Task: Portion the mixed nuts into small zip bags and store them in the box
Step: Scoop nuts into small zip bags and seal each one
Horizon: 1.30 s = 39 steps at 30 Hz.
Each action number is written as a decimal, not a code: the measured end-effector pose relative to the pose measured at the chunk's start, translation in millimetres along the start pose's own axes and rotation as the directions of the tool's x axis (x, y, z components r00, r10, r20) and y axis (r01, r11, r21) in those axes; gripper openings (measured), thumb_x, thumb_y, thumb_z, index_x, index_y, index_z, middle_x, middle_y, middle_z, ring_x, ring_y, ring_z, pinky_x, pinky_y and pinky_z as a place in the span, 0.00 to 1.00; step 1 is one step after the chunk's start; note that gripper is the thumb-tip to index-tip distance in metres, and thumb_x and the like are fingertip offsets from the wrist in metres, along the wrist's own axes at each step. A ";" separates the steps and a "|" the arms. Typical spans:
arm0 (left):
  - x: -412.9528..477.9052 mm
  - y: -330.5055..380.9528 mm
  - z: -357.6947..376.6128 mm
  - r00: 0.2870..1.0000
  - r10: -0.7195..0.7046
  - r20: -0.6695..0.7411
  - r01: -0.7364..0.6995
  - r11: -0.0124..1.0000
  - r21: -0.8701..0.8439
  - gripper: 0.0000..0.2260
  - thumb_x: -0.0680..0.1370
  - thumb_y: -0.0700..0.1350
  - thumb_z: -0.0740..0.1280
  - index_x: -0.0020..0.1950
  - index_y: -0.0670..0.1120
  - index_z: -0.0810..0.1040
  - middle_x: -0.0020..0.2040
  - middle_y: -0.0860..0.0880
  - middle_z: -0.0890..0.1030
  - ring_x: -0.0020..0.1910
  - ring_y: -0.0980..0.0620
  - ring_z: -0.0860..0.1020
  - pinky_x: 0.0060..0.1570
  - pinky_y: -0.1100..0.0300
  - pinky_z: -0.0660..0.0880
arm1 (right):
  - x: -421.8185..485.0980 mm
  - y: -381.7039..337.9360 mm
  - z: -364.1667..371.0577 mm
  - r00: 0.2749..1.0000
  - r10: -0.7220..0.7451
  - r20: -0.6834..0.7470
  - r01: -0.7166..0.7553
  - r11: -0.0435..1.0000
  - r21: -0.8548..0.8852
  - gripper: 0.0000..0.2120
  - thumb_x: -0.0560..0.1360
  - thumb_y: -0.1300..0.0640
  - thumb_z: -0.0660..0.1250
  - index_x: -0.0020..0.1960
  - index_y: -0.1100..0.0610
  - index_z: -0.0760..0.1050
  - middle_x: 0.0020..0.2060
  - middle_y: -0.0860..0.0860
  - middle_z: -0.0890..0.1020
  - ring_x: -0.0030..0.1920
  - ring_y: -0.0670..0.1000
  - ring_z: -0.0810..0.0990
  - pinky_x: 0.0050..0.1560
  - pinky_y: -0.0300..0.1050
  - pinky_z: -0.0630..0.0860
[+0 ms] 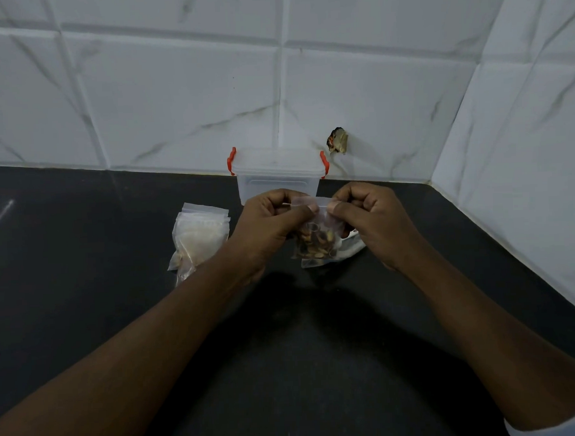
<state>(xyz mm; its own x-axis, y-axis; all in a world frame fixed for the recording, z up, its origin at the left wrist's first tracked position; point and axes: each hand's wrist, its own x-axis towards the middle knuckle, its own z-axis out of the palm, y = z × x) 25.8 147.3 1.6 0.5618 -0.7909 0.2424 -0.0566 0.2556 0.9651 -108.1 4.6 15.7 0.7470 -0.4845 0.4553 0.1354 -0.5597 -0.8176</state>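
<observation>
A small clear zip bag (pixel 316 239) with mixed nuts in its lower part hangs between my hands above the black counter. My left hand (pixel 267 228) pinches the left of its zip strip. My right hand (pixel 371 218) pinches the right of the strip. Behind the hands stands a clear plastic box (pixel 278 179) with its lid on and red clips at both ends. A stack of small zip bags (pixel 199 237) lies on the counter left of my left hand. Under the held bag lies another clear bag (pixel 349 246), mostly hidden.
The black counter (pixel 85 241) runs to a white tiled wall at the back and on the right. A dark damaged spot (pixel 337 141) marks the wall above the box's right end.
</observation>
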 end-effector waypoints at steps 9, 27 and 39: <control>2.5 -1.1 -1.9 0.997 0.080 0.000 -0.078 0.976 0.201 0.08 0.80 0.39 0.71 0.53 0.35 0.84 0.47 0.40 0.86 0.48 0.44 0.85 0.51 0.53 0.83 | -2.4 1.2 1.8 0.999 -0.035 0.025 0.037 0.998 -0.050 0.05 0.79 0.63 0.70 0.45 0.63 0.81 0.36 0.59 0.84 0.37 0.61 0.83 0.42 0.58 0.81; 1.3 8.0 -5.0 1.000 0.002 -0.015 0.000 0.992 0.122 0.04 0.78 0.37 0.72 0.45 0.36 0.83 0.44 0.40 0.86 0.48 0.44 0.85 0.56 0.51 0.82 | -0.7 1.4 -1.3 0.998 -0.035 0.056 0.039 0.997 -0.060 0.03 0.80 0.64 0.69 0.49 0.59 0.81 0.41 0.55 0.84 0.40 0.52 0.83 0.42 0.50 0.81; 1.3 16.7 -10.0 0.999 -0.011 0.033 0.007 0.992 0.123 0.05 0.77 0.37 0.72 0.45 0.34 0.82 0.48 0.36 0.85 0.51 0.42 0.85 0.59 0.49 0.81 | -0.9 0.1 -2.6 0.994 -0.096 0.059 0.104 0.983 -0.150 0.05 0.79 0.59 0.72 0.45 0.58 0.82 0.38 0.54 0.85 0.40 0.57 0.84 0.46 0.59 0.82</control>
<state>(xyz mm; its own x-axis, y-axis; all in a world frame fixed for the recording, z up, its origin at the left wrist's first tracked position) 33.9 156.1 17.0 0.5345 -0.8118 0.2351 -0.1541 0.1799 0.9715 -110.4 3.2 16.1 0.7678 -0.3875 0.5102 0.1136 -0.7014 -0.7036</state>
